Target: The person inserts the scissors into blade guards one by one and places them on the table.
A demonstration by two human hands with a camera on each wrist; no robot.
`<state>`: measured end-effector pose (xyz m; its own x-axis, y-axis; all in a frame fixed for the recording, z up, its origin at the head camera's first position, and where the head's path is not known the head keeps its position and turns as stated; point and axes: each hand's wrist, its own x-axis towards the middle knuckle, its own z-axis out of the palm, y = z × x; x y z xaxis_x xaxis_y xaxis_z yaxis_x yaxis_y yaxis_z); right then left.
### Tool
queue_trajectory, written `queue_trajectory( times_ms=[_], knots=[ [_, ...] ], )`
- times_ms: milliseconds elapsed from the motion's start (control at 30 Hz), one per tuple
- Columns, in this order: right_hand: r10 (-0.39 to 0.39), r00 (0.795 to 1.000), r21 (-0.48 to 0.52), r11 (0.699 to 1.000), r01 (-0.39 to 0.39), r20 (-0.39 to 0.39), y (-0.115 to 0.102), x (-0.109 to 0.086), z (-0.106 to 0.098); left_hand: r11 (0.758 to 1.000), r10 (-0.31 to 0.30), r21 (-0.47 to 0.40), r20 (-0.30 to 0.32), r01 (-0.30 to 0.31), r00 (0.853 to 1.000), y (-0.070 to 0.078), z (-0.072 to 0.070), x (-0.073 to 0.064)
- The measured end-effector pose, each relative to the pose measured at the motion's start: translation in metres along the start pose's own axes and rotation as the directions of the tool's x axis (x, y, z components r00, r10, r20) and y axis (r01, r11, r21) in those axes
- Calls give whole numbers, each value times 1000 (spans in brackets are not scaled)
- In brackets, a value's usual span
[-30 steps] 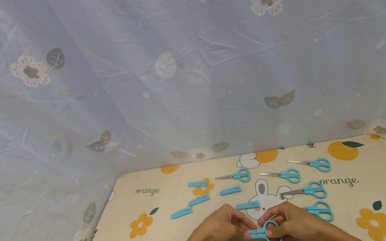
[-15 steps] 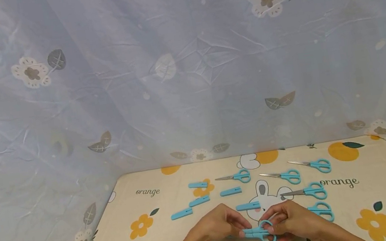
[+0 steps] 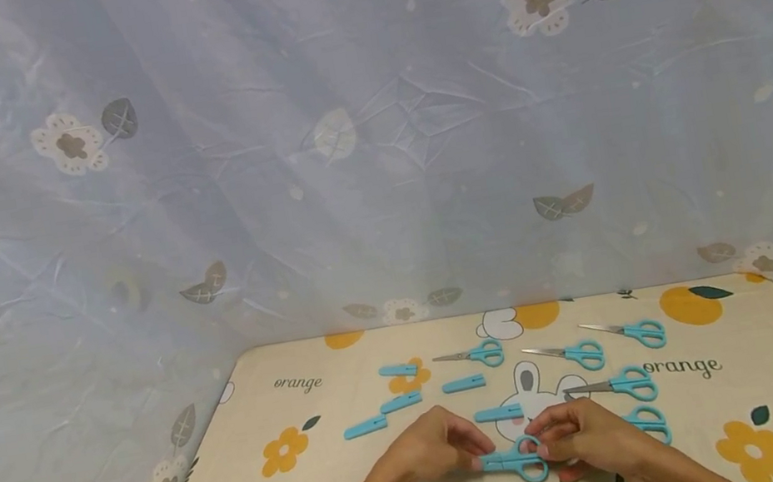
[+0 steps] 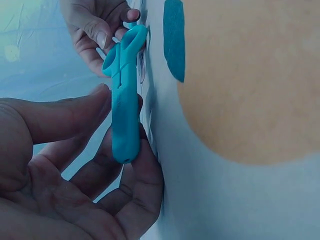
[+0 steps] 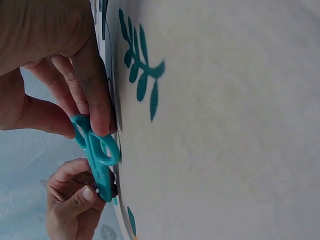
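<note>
Low in the middle of the head view, I hold a pair of light-blue scissors (image 3: 516, 461) whose blades are covered by a matching blade cap (image 4: 125, 127). My left hand (image 3: 438, 448) pinches the capped end between thumb and fingers. At the other end, my right hand (image 3: 588, 441) has its thumb and fingertips on the finger loops (image 5: 106, 150). The loops point right, and the scissors are just above the cloth. No blade shows outside the cap.
Several uncapped scissors lie on the right, among them one pair (image 3: 633, 383) behind my right hand. Several loose blue caps lie left and behind, including a cap (image 3: 498, 413) just beyond my hands. A patterned cloth (image 3: 332, 469) covers the table, and a curtain (image 3: 379, 192) hangs behind.
The scissors have shifted a little left with my left hand and turned slightly flatter. My right thumb has moved from over the loops to their outer edge.
</note>
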<state>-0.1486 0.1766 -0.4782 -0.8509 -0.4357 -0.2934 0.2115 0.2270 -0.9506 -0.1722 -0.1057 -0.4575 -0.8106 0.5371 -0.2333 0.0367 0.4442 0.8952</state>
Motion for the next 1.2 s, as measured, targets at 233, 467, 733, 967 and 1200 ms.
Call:
queue_trajectory(
  times_ms=[233, 467, 733, 967, 1200],
  knots=[
    [9, 1000, -4, 1000, -9, -11, -1, -1, -4, 999, 30, 10, 9, -30, 1000, -3, -6, -1],
    [5, 1000, 2, 1000, -5, -12, 0, -3, -7, 999, 31, 43, 31, -32, 999, -3, -11, -3],
    [22, 1000, 1, 1000, -22, -7, -3, -3, -7, 996, 37, 78, 58, -42, 998, -3, -13, -8],
    [27, 1000, -21, 999, -27, -4, -5, -4, -6, 993, 48, 104, 67, -55, 997, -4, -16, -12],
    [-44, 999, -73, 996, 45, 15, 0, -12, -12, 991, 41, 125, 66, -50, 997, -6, -20, -17]
  ],
)
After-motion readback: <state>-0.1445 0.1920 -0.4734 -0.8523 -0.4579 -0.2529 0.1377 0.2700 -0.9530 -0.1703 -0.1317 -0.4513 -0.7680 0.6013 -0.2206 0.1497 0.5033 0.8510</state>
